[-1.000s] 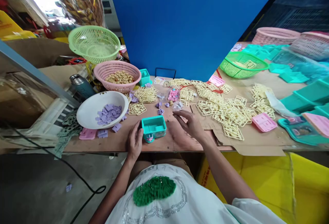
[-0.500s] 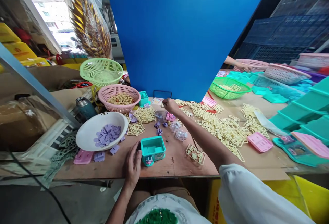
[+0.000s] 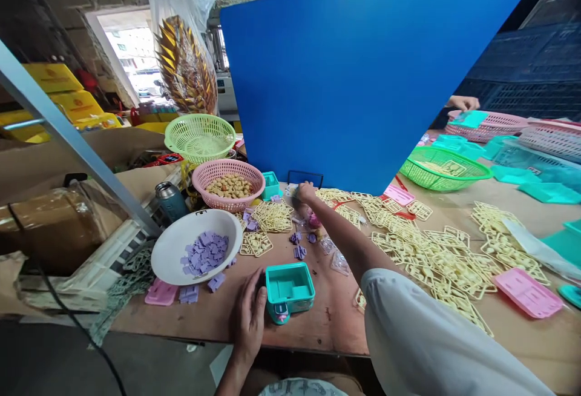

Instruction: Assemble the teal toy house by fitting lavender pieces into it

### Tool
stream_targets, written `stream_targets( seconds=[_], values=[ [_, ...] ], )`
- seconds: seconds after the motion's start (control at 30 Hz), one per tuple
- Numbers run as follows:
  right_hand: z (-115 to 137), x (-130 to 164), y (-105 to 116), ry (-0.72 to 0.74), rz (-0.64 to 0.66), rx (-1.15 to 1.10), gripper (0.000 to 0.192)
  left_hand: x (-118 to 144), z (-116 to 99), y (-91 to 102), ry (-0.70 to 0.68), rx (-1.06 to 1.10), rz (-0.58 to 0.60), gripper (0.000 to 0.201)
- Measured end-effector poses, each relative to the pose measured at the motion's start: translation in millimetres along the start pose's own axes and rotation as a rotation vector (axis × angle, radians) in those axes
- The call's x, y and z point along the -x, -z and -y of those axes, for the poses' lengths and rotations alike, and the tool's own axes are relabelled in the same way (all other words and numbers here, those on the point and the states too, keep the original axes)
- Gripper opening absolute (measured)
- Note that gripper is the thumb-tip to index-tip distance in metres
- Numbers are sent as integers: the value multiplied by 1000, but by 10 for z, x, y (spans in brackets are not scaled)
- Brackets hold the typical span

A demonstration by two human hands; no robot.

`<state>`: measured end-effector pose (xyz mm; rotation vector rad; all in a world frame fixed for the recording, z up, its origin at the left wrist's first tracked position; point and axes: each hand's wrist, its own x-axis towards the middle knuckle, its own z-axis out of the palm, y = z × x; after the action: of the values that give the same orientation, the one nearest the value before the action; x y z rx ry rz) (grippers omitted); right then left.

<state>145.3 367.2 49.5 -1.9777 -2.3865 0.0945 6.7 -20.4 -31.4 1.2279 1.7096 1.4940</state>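
My left hand (image 3: 250, 316) rests against the left side of a small teal plastic box (image 3: 290, 290) near the front edge of the wooden table (image 3: 318, 323). My right arm stretches far forward. My right hand (image 3: 305, 192) is down on the table at the foot of the blue board (image 3: 363, 75), fingers curled by a small card and yellow plastic frames (image 3: 273, 217). Whether it grips anything is hidden. Small purple pieces (image 3: 297, 244) and clear bags (image 3: 339, 261) lie between the box and that hand.
A white bowl of purple pieces (image 3: 196, 254), a pink basket of tan parts (image 3: 228, 184) and a light green basket (image 3: 200, 137) stand left. Yellow frames (image 3: 436, 250) cover the right side, with a green basket (image 3: 443, 168) and pink trays (image 3: 528, 292). Another person's hand (image 3: 463, 103) works far right.
My right hand went from beside the teal box out to the foot of the blue board. The view tilted up. My left hand stayed by the box.
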Motion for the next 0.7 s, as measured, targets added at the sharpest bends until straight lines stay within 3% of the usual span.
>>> stream_targets(
  seconds=[0.2,0.4,0.7],
  values=[
    [-76,-91,-55,22,1,-48,41,-12,-21,1,21,32,20,61],
    [-155,-46,34,111,27,-103,37,-19,-42,-19,29,42,11,63],
    [56,125,99,265,57,-15,40,-40,-21,-15,-6,46,-13,61]
  ],
)
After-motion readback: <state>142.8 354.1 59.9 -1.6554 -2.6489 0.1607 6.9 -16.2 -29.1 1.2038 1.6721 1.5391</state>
